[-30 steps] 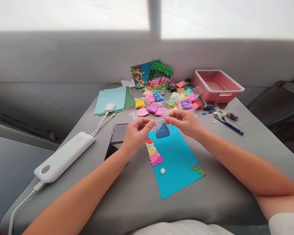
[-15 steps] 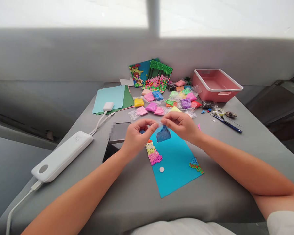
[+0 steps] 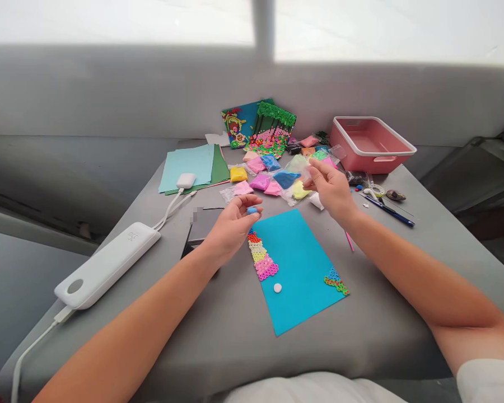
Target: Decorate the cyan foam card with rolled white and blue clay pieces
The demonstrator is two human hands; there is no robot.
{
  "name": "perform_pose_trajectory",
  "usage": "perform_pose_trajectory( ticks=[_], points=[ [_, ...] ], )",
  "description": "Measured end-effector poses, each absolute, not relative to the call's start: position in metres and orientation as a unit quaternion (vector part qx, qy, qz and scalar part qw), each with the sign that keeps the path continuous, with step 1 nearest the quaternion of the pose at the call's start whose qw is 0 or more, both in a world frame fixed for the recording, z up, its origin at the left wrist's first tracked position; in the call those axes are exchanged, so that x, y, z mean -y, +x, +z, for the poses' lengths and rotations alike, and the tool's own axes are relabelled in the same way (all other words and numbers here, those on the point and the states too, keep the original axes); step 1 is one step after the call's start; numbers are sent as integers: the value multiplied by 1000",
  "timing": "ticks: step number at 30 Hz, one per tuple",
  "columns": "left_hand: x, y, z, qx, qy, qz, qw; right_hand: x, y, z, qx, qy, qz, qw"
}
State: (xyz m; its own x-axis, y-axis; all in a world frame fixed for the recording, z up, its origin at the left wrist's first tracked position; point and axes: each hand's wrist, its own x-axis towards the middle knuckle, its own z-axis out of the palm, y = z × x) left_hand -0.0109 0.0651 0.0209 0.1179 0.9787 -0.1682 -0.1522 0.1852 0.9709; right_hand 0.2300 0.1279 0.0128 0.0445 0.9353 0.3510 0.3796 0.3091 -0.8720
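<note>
A small lump of blue clay (image 3: 252, 210) is pinched between the fingertips of my left hand (image 3: 234, 223), just off the upper left corner of the blue sheet (image 3: 300, 268). My right hand (image 3: 328, 187) grips the clear edge of a plastic bag of blue clay (image 3: 286, 179), held over the other clay packets. On the sheet's left edge is a band of small rings (image 3: 261, 257) in orange, yellow, pink and magenta. A cluster of blue, green and red rings (image 3: 336, 281) sits at its right corner. A white disc (image 3: 278, 288) lies near the lower left.
Several coloured clay packets (image 3: 259, 182) lie behind my hands. A pink basket (image 3: 373, 146), pens (image 3: 388, 211) and tape stand right. Decorated pictures (image 3: 273, 131) lean at the back. Left are paper sheets (image 3: 187, 168), a white power bank (image 3: 107, 267) and a dark phone (image 3: 204, 226).
My hands have moved apart. The right one carried the bag of blue clay away and to the right; blue clay now shows in my left fingers, which shifted slightly left.
</note>
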Motion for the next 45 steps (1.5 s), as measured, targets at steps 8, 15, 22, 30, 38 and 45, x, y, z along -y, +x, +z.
perform_pose_trajectory(
  ticks=[8, 15, 22, 30, 38, 45],
  points=[
    [-58, -7, 26, -464, 377, 418, 684, -117, 228, 14, 704, -495, 206, 465],
    [-51, -2, 27, -446, 328, 433, 711, -78, 197, 25, 827, -313, 211, 417],
    [-51, -2, 29, -422, 336, 425, 726, -74, 193, 28, 856, -272, 146, 415],
    [-60, -8, 38, -412, 383, 335, 756, -68, 199, 30, 876, -277, 13, 394],
    [-44, -16, 35, -402, 408, 331, 750, -28, 194, 27, 858, -272, 52, 433],
    [-34, -4, 25, -395, 439, 395, 704, -9, 183, 26, 712, -379, 260, 531]
  ],
)
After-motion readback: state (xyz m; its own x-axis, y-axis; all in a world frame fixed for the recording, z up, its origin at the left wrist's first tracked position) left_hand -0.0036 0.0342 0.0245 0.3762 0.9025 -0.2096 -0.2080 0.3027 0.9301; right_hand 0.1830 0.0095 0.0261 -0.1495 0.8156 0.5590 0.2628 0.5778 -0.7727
